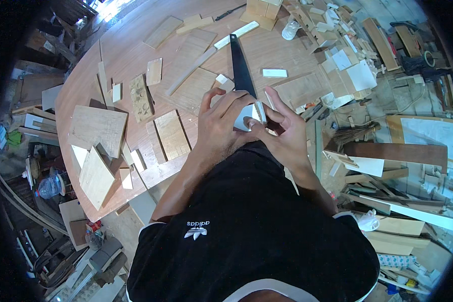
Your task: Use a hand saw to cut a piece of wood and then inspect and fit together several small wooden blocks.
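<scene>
Close to my body, above the table's near edge, I hold a small white-faced block (243, 115) with pale edges. My left hand (219, 121) is closed round its left side, the fingers bent over the top. My right hand (288, 132) grips its right side, thumb pressed against the near face and fingers curled behind. Part of the block is hidden by my fingers. Just beyond my hands lies a handsaw with a dark blade (240, 65), its near end covered by my hands. A small white block (221, 79) rests left of the blade.
The round wooden table (126, 55) carries several loose boards, among them a square board (98, 126) at the left and a long strip (196, 68). A white rectangular piece (274, 73) lies right of the saw. Offcuts (332, 38) pile up at the far right, and a hand broom (355, 132) lies at right.
</scene>
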A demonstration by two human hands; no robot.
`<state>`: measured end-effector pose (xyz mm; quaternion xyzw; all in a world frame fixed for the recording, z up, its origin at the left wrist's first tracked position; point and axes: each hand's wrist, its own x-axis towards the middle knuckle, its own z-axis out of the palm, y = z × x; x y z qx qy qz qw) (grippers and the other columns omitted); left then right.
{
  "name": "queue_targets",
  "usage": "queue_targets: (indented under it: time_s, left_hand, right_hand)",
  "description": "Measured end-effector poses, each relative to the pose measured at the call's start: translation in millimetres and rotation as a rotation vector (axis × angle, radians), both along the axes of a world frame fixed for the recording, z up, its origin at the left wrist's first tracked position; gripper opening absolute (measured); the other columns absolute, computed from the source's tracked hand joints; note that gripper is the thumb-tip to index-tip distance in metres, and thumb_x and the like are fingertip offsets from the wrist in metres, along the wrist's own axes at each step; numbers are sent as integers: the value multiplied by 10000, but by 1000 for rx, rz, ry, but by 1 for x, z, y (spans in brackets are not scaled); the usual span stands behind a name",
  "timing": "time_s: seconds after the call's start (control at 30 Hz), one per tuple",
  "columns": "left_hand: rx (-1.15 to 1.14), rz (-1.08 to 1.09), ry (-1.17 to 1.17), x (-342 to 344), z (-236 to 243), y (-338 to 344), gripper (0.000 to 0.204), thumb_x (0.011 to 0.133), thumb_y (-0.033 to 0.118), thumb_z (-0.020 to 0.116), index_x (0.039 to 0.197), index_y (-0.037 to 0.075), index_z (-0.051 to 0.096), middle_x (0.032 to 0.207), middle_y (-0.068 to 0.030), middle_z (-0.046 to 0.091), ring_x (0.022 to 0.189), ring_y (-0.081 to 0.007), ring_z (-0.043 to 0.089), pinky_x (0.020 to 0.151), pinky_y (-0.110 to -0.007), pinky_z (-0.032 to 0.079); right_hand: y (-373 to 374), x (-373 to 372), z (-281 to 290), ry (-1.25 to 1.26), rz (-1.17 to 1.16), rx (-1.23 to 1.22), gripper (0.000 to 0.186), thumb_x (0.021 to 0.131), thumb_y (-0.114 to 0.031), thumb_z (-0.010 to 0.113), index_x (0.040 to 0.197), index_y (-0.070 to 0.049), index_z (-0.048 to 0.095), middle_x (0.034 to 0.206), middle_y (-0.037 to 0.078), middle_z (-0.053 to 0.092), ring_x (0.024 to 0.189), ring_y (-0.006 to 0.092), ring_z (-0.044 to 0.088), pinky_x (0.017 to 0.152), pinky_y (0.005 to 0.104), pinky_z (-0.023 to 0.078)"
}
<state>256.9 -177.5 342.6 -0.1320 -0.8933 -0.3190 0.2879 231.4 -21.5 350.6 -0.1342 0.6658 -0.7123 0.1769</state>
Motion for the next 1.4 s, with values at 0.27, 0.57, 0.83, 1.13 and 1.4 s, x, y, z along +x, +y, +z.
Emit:
queue_targets:
  time_s: [0.27, 0.57, 0.83, 1.13, 1.4]
  left_hand:
    - [-12, -2, -48, -1, -1, -2, 623, 522, 243, 838, 1074, 80, 599, 1056, -62, 618, 948, -225, 599, 897, -408, 405]
    - [780, -37, -90, 0, -2, -26, 590, 763, 218, 766, 1253, 13, 507, 1198, -154, 547, 1090, -239, 553, 988, -373, 398]
    - [914, 1, -99, 12, -5, -14, 422, 848, 228, 700, 1145, -58, 612, 1157, -163, 586, 1066, -203, 558, 899, -317, 451]
    - [838, 141, 50, 16, -4, -10, 266, 746, 14, 746, 999, -43, 687, 1090, -190, 630, 950, -214, 633, 818, -293, 508]
    - [984, 86, 211, 19, -13, -4, 161, 720, -26, 753, 862, -65, 689, 1098, -252, 617, 985, -276, 644, 800, -309, 555]
  right_hand:
    - [-3, -3, -2, -41, -29, -48, 746, 805, -31, 705, 1400, 90, 272, 1102, 164, 645, 859, 62, 574, 729, 193, 494]
    - [-4, -13, 7, -63, -201, -156, 629, 822, 15, 668, 1372, 63, 367, 1094, 130, 638, 760, 8, 522, 624, 141, 443]
    - [-8, -13, 13, 87, -171, -148, 552, 847, 0, 642, 1337, 90, 405, 1121, 151, 619, 823, 35, 540, 653, 169, 462]
    - [-13, -12, 24, 180, -117, -145, 568, 848, -8, 646, 1342, 99, 388, 1131, 186, 613, 907, 78, 553, 722, 193, 472]
    - [-15, -7, 13, 179, -143, -189, 597, 848, -54, 663, 1346, 108, 375, 1153, 185, 606, 973, 99, 562, 789, 218, 470]
